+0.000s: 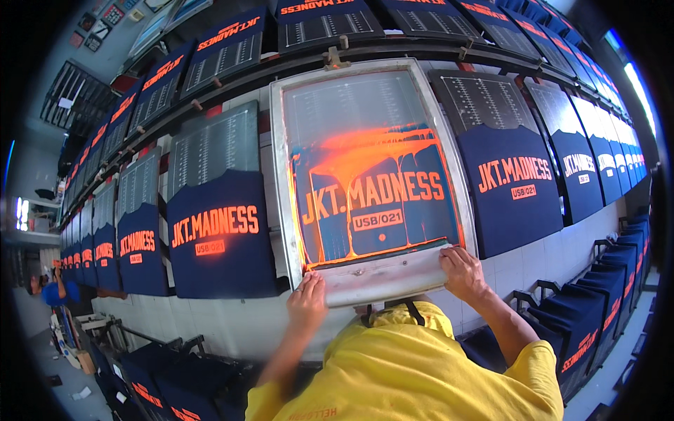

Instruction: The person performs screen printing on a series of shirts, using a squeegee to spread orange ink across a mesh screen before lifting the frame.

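Observation:
A metal-framed printing screen (281, 175) lies over a navy shirt on a long table, with orange ink (365, 151) smeared across its mesh and running down over the lettering. My left hand (307, 303) grips the frame's near edge at its left corner, with a ring on one finger. At the right corner of that edge, my right hand (462, 270) holds the frame with its fingers curled over the rim. My yellow shirt (414, 372) fills the bottom of the view.
Navy shirts with orange print (217, 231) lie in rows on both sides (512, 182) and along a second table beyond (323, 21). Racks of folded navy shirts (597, 309) stand below right and below left (161, 379). A person in blue (53, 291) works at far left.

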The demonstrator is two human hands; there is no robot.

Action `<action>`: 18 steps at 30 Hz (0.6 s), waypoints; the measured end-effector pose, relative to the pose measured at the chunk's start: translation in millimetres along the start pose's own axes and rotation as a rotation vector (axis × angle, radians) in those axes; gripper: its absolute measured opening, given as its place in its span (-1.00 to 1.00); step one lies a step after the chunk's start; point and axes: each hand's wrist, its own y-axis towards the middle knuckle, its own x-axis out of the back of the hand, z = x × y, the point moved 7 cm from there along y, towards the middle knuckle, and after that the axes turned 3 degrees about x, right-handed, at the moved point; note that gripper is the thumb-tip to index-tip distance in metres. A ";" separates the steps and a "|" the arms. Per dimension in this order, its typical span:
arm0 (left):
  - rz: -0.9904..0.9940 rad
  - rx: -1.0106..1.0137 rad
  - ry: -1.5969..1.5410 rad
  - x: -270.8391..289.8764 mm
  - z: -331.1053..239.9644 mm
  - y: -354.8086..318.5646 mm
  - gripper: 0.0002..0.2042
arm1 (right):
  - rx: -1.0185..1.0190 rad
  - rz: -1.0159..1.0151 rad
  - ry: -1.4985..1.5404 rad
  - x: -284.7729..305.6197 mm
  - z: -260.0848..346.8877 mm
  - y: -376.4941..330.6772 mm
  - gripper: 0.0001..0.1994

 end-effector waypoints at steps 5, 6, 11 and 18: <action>-0.029 -0.029 -0.013 -7.2 20.3 52.4 -0.69 | -0.003 -0.067 0.009 -5.1 -26.5 42.0 -0.81; -0.004 -0.026 -0.025 -11.5 26.6 67.5 -0.67 | 0.003 -0.052 0.000 -7.0 -33.8 54.5 -0.81; 0.001 -0.032 -0.025 -24.0 52.1 143.5 -0.77 | 0.027 0.023 -0.011 -18.7 -77.1 116.7 -0.81; 0.072 -0.020 -0.066 -37.8 80.1 226.8 -0.75 | -0.056 0.209 -0.029 -32.8 -130.2 187.0 -0.73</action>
